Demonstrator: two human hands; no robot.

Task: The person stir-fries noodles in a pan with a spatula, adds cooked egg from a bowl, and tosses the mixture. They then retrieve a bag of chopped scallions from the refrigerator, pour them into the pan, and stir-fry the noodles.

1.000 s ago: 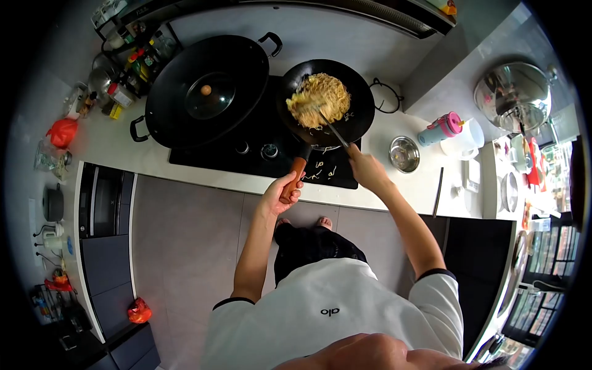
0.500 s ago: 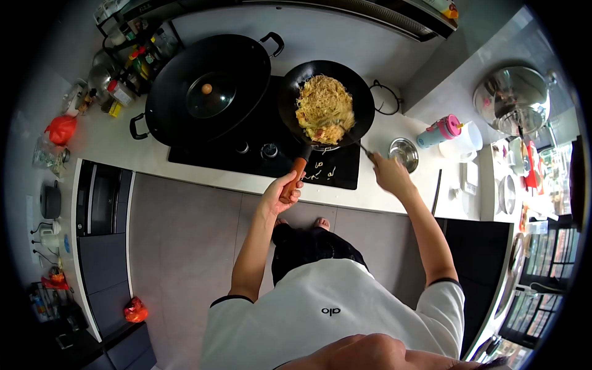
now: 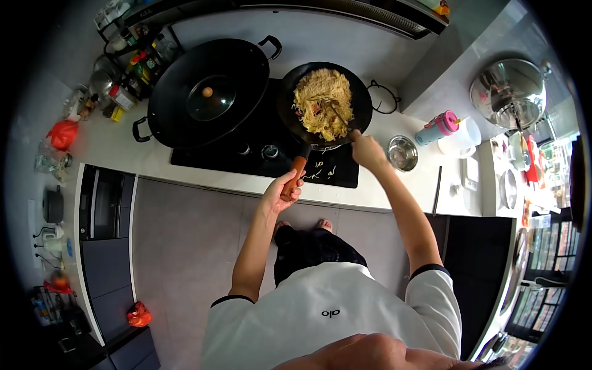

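Noodles (image 3: 322,92) in smaller wok (image 3: 362,105) on stovetop (image 3: 209,158), head view. Left hand (image 3: 282,191) closed around brown handle (image 3: 297,166). Right hand (image 3: 370,153) closed on slim utensil (image 3: 338,113), far end among noodles; tip type can't tell. Stirring step in hand, likely. Next turn calls for steady wok, low scoop, noodles kept inside rim. Steel bowl (image 3: 402,153) near right hand.

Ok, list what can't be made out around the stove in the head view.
- Head view: tip of the utensil, buried in the noodles.
- Head view: the utensil's grip end, wrapped by the right hand.
- Head view: burner beneath the smaller pan, covered by that pan.
- Head view: lettering on the bottles, too small.
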